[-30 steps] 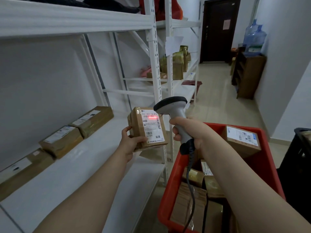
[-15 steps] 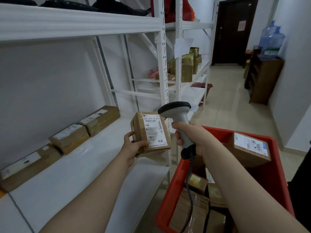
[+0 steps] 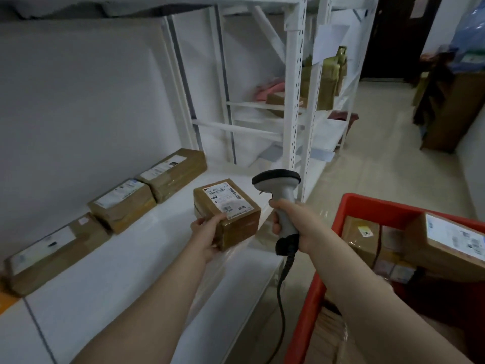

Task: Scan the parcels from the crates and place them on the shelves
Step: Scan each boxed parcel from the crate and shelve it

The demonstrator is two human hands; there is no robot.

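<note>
- My left hand [image 3: 207,233] grips a small brown parcel [image 3: 227,212] by its near corner, label up, low over the white shelf [image 3: 105,285]; whether it touches the shelf cannot be confirmed.
- My right hand [image 3: 294,222] is wrapped round the handle of a corded barcode scanner [image 3: 279,187], just right of the parcel.
- Three labelled parcels [image 3: 122,204] lie in a row on the shelf, against the white wall [image 3: 78,101] at left.
- The red crate [image 3: 309,298], near right, holds further parcels [image 3: 446,243].

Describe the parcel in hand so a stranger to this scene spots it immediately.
Start at the white shelf on the left. Three parcels line its back; the held parcel is apart, near the front edge, in the left hand, label upward.
</note>
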